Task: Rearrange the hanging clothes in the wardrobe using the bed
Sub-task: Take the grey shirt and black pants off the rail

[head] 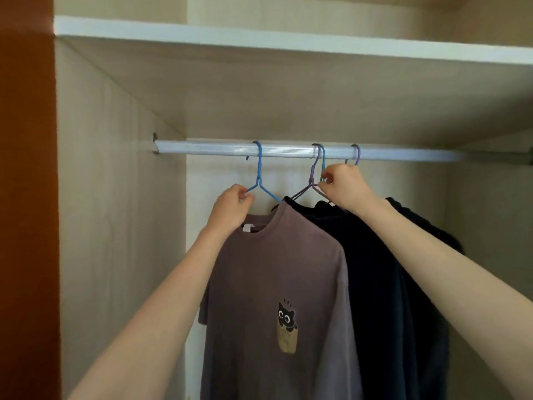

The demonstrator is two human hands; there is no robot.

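I think I've hardly begun. All the clothes (375,269) hang on the rail (202,148) at 12 o'clock. My left hand (230,209) pinches the blue hanger (259,174) of the purple shirt (282,269). My right hand (346,186) pinches the next hanger (323,163), at 1 o'clock.

The wardrobe (288,105) is lined in pale beige wood-grain board. A white-edged shelf (259,39) runs across the top, with another compartment above it. Below, a pale metal rod (202,148) spans the width, its left end seated in a bracket (155,144) on the side panel (115,226). The back panel (490,212) is plain. At far left stands an orange-brown strip (26,197), perhaps a door. The light is soft and warm, brightest on the shelf's left edge.
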